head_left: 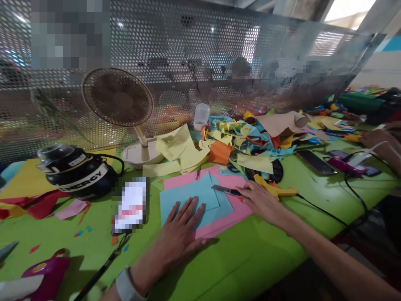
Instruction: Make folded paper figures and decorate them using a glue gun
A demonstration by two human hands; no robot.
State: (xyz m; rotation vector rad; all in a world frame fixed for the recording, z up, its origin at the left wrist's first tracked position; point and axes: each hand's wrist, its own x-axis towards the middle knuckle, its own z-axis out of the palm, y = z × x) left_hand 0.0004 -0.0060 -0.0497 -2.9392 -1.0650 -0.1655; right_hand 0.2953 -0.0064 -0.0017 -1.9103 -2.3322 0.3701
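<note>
Blue paper sheets lie over pink sheets on the green table. My left hand rests flat on the blue and pink paper with its fingers spread, holding nothing. In my right hand is a utility knife, its blade pointing left over the upper part of the blue paper. Just behind that hand lies a yellow glue gun with a black cord.
A pile of paper scraps lies behind the sheets. A fan, a black jar and a phone stand or lie at left. At right are another phone, a purple power strip and another person's hand.
</note>
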